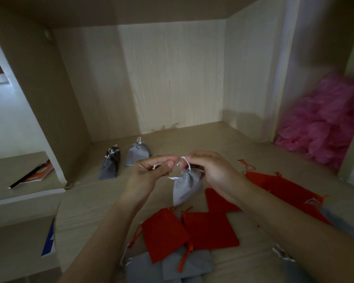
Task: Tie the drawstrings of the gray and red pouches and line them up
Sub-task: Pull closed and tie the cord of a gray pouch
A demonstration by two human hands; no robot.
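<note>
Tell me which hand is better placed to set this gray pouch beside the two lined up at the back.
Probably left. The left hand lies nearest the light gray pouch ending the row; the right hand pinches the drawstring farther right, above the held pouch.

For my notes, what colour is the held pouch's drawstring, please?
A silvery white cord on the small gray fabric pouch; head view.
</note>
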